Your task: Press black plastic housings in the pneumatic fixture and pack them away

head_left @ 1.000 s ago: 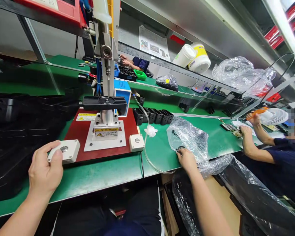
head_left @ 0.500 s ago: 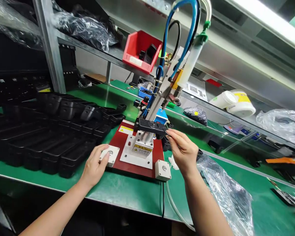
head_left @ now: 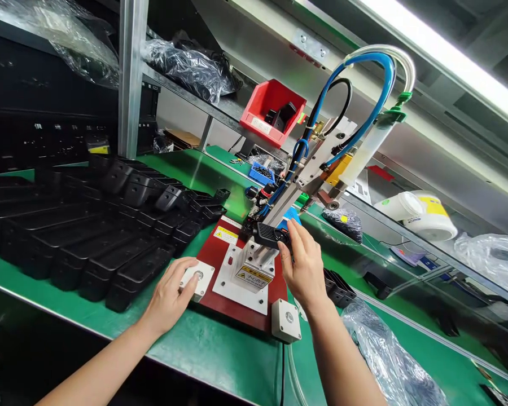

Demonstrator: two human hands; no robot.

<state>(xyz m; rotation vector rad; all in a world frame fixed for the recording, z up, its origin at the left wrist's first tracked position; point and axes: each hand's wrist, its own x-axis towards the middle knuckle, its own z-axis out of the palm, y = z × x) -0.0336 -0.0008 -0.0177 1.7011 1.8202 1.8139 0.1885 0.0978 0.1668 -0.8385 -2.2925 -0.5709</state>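
Observation:
A small press stands on a red base plate (head_left: 220,248), with blue and black hoses (head_left: 355,84) arching over it. A black ribbed part (head_left: 266,233) sits on the press's metal fixture (head_left: 254,265). My right hand (head_left: 302,265) grips the right end of that black part. My left hand (head_left: 169,299) rests on the white button box (head_left: 200,277) at the plate's left corner, fingers spread over it. A second white button box (head_left: 286,320) sits at the plate's right corner, untouched.
Rows of black plastic housings (head_left: 88,237) fill the green bench (head_left: 211,349) to the left. A red bin (head_left: 271,110) and bagged parts (head_left: 186,62) sit on the shelf above. A clear plastic bag (head_left: 385,361) lies at right, white tubs (head_left: 419,214) behind.
The view swung left and up from the right side of the bench. My right hand left the plastic bag and came to the black part on the press. My left hand stayed on the button box.

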